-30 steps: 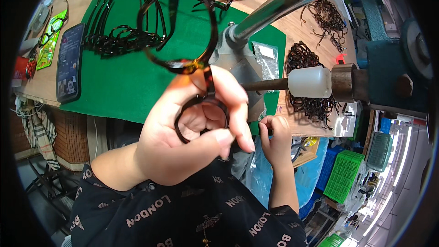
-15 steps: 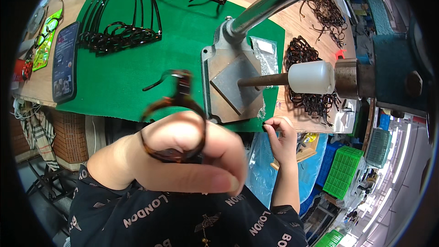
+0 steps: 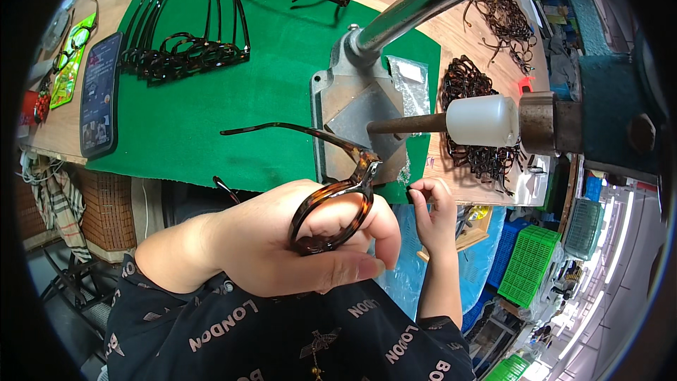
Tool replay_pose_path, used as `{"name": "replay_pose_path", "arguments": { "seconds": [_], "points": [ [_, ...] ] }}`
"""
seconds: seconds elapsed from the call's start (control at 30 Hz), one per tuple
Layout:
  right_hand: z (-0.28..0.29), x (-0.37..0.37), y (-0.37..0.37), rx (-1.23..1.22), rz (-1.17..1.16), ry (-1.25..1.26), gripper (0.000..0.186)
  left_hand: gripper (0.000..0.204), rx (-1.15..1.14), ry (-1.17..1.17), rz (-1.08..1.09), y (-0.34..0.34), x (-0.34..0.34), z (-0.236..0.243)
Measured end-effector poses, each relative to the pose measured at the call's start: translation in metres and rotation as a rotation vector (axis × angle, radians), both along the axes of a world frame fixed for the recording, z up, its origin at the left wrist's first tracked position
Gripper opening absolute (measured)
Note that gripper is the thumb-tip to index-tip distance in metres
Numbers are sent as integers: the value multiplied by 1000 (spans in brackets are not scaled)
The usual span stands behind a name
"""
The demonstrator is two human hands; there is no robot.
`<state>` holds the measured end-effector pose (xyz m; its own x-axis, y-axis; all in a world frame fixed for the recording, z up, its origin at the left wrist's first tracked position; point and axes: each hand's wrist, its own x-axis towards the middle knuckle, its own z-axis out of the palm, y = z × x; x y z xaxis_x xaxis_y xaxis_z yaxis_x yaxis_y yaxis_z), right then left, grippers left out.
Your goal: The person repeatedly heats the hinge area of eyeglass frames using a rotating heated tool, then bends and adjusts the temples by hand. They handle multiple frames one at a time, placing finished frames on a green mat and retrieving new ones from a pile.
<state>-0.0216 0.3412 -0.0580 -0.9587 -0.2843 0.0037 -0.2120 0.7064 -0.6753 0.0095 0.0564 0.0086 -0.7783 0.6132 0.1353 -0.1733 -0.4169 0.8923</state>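
My left hand (image 3: 282, 247) is closed on a tortoiseshell eyeglass frame (image 3: 367, 169), raised in front of my chest. One round rim faces up over my fingers. From its hinge corner a long temple reaches left above the green mat (image 3: 211, 109). The tip of another temple shows behind my wrist; my hand hides the frame's other half. At the table's front edge, below the press's base, my right hand (image 3: 437, 212) has its fingers curled in a pinch. A tiny dark bit shows at its fingertips, too small to name.
A bench press with a metal plate (image 3: 360, 123), a white plastic cylinder (image 3: 482, 120) and a steel column (image 3: 423, 10) stands at right. Folded glasses (image 3: 187, 56) line the mat's far left, beside a phone (image 3: 101, 95). A pile of frame parts (image 3: 469, 81) lies beyond the press.
My left hand has moved slightly right and turned the eyeglass frame, so its temple now stretches left in full view. My right hand stays nearly still.
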Motion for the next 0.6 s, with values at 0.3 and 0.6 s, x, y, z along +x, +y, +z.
{"name": "replay_pose_path", "arguments": {
  "seconds": [0.3, 0.6],
  "points": [
    [3, -1, -3, 37, 53, 4, 10, 8, -48, 60, 4, 0, -3, 2],
    [7, -4, -12, 230, 141, 77, 6, 11, -137, -125, -119, 4, -5, 3]
  ]
}}
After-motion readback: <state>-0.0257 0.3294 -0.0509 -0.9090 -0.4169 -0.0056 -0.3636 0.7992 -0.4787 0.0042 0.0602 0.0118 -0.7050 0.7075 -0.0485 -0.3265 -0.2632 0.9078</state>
